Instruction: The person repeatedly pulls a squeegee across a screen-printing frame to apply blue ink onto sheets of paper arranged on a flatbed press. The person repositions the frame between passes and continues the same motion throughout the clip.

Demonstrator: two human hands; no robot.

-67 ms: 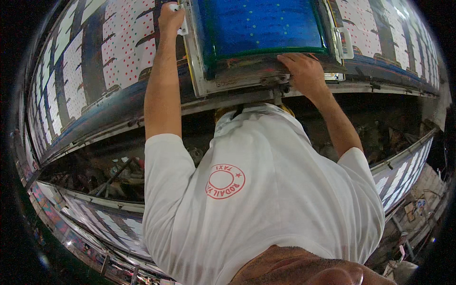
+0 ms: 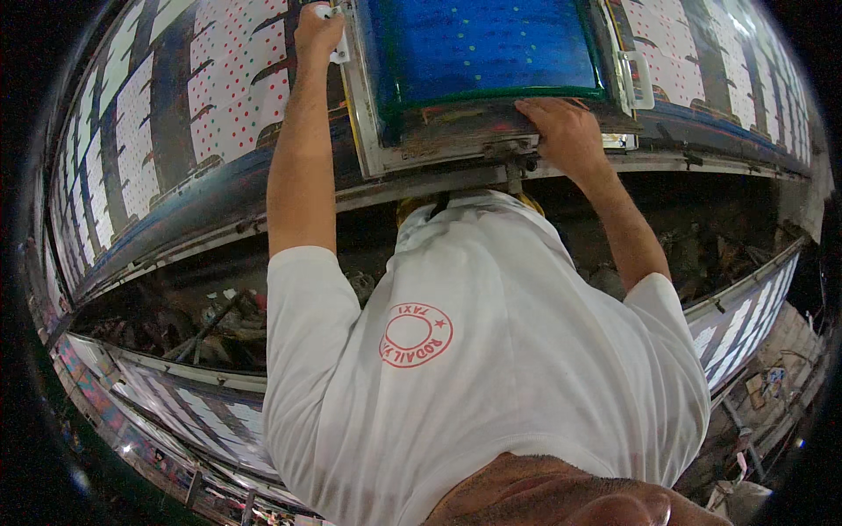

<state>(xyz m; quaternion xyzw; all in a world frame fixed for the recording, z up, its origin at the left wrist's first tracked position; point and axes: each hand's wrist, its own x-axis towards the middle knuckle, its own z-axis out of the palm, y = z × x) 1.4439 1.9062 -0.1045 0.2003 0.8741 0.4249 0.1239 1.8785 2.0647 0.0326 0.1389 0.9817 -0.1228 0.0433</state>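
A silk-screen printing frame [image 2: 443, 152] with a blue mesh [image 2: 482, 48] lies on a long printing table at the top middle. Green bands line the mesh, and pale dots show in it. My left hand [image 2: 317, 33] is closed round a white handle [image 2: 339, 54] on the frame's left side. At the near right part of the frame, my right hand [image 2: 568, 133] grips the stained near border, its fingers bent over the top and its thumb side hidden. A second white handle [image 2: 642, 81] on the right side is untouched.
White dotted pieces [image 2: 235, 96] lie in rows on the dark table, left and right of the frame. The table's near rail [image 2: 219, 241] runs across in front of me. Behind me stand further tables with pale pieces [image 2: 741, 329]. Clutter lies in the dark space below.
Both hands and the frame have shifted very slightly to the right. Each hand keeps the same hold.
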